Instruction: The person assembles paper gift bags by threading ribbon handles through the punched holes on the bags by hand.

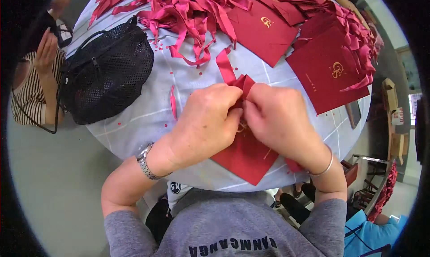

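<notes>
A dark red paper gift bag (249, 160) with gold print lies flat near the table edge in front of me. My left hand (204, 118), with a metal watch on its wrist, pinches the bag's top edge. Close beside it, my right hand (280, 118) is closed at the same top edge, thumb and fingers pressed together. A red satin ribbon (225, 68) runs out beyond my fingers, away from me. The fingers hide where ribbon and bag meet, so I cannot tell whether the ribbon is threaded through.
Loose red ribbons (183, 15) are heaped at the far side. More red bags (333, 71) lie at the right, some with ribbons. A black mesh bag (107, 73) stands at the left, and a phone (354, 113) lies near the right edge. Another person's hand (46, 53) shows far left.
</notes>
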A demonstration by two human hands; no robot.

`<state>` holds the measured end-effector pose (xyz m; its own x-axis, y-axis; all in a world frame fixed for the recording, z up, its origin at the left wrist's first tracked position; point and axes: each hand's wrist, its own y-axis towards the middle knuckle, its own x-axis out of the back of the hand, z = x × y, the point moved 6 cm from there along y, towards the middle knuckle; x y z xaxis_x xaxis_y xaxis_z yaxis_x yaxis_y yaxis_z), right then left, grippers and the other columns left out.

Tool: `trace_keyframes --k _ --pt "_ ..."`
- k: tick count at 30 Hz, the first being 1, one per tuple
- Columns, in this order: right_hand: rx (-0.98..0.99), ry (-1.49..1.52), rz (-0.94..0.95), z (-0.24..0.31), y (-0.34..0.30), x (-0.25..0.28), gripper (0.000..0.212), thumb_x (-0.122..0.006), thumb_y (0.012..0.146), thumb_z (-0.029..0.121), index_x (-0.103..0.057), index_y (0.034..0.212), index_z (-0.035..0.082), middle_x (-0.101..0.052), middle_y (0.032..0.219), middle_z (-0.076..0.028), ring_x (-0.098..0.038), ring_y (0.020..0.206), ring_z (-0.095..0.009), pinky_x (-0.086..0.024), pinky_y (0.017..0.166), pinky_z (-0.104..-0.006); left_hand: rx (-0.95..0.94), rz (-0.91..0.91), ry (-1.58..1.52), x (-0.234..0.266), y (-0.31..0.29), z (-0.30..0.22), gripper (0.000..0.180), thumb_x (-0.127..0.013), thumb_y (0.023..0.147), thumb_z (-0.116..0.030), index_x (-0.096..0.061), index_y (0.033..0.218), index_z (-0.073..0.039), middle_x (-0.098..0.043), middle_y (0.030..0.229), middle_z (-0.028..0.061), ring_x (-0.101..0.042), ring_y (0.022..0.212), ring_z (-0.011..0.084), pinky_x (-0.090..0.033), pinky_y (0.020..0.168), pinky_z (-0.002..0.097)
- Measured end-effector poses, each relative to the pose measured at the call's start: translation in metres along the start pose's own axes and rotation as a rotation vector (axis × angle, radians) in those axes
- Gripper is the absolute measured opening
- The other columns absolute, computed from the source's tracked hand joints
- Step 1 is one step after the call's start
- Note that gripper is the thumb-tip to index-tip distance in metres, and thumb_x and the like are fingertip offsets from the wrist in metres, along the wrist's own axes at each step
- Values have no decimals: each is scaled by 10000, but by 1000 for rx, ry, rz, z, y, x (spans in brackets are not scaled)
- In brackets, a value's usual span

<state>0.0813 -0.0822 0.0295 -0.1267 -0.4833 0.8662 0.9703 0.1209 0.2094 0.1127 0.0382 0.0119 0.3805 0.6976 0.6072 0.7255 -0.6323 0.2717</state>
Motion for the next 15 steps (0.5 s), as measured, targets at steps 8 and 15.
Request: trace_keyframes --k 8,15 --pt "-51 -41 -6 1 -1 -3 107 -628 766 85 -570 717 10 -591 633 -188 -601 588 -366 -462 514 -414 -54 -43 23 0 2 -1 227 -645 732 2 -622 953 51 -617 797 182 -625 691 297 -471 592 363" --pt "-45 -63 13 1 1 0 118 -639 758 100 -572 707 17 -591 619 -168 -599 583 -360 -462 509 -409 132 12 -141 -2 1 9 217 -652 781 4 -632 989 61 -678 831 146 -653 725 154 -512 643 277"
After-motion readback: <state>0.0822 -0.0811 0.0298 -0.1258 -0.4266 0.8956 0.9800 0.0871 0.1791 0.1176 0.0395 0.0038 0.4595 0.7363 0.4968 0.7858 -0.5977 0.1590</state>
